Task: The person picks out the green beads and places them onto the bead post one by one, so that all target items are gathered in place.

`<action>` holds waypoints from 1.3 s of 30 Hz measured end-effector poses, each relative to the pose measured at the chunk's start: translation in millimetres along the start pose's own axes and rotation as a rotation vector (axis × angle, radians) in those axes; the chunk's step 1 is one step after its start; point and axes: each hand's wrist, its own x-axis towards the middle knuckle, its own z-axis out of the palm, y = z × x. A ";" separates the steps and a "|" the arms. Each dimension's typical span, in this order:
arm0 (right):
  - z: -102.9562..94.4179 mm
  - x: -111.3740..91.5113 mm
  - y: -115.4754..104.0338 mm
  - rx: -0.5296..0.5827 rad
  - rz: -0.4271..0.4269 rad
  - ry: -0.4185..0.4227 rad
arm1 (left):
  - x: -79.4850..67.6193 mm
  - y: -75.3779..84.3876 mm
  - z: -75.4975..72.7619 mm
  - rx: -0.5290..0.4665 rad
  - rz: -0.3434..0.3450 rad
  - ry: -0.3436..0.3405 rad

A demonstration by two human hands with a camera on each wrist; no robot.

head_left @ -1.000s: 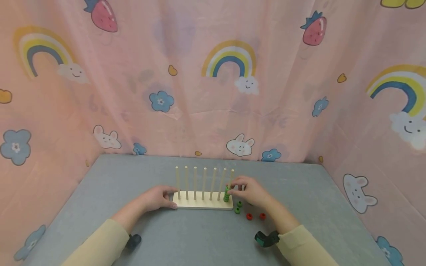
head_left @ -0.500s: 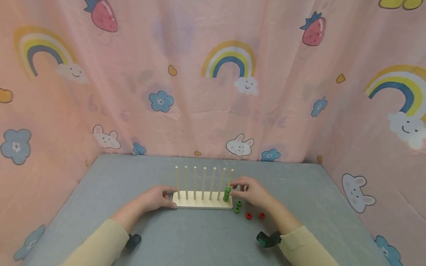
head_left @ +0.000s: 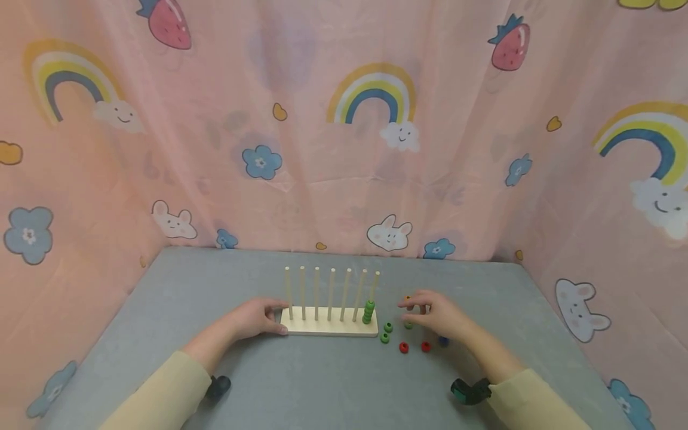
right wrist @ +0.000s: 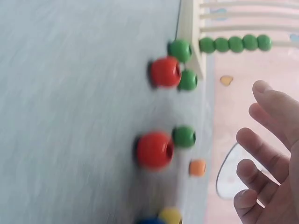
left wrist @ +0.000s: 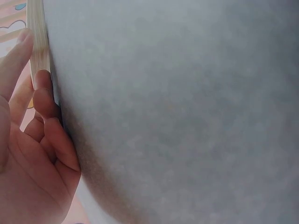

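Note:
A pale wooden peg board (head_left: 329, 328) with a row of upright pegs stands mid-table. Its left end is held by my left hand (head_left: 252, 318), thumb at the front and fingers behind; the left wrist view shows fingers (left wrist: 44, 100) against the wood. Several green beads (head_left: 368, 312) are stacked on the rightmost peg. My right hand (head_left: 438, 315) hovers over loose beads right of the board, fingers apart with nothing between them. Near it lie a green bead (right wrist: 184, 136), a red bead (right wrist: 155, 150) and an orange bead (right wrist: 197, 167).
Loose green beads (head_left: 388, 327) lie by the board's right end. A red bead (head_left: 404, 347) is in front of them. A blue bead (head_left: 443, 341) is partly under the right wrist, with a yellow bead (right wrist: 171, 215) close by. A pink patterned curtain (head_left: 301, 209) encloses the grey table (head_left: 301, 388).
My right hand has left the green stack on the rightmost peg and moved right, over the loose beads. The left hand keeps its hold on the board.

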 end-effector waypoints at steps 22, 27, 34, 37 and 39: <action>-4.9 -6.2 22.2 -0.318 -0.003 -0.073 | 3.4 -4.8 1.9 0.001 -0.003 0.000; -0.7 -3.2 20.4 -0.365 0.007 -0.085 | 3.6 -4.3 1.2 -0.004 0.003 0.002; 5.5 0.6 24.2 -0.403 -0.028 -0.087 | 4.2 -5.1 1.1 0.004 0.005 0.000; 6.9 1.8 25.2 -0.414 -0.034 -0.089 | 4.1 -5.6 1.4 0.005 0.006 -0.001; 7.3 2.4 25.0 -0.414 -0.035 -0.092 | 4.1 -5.7 1.7 0.007 0.007 -0.001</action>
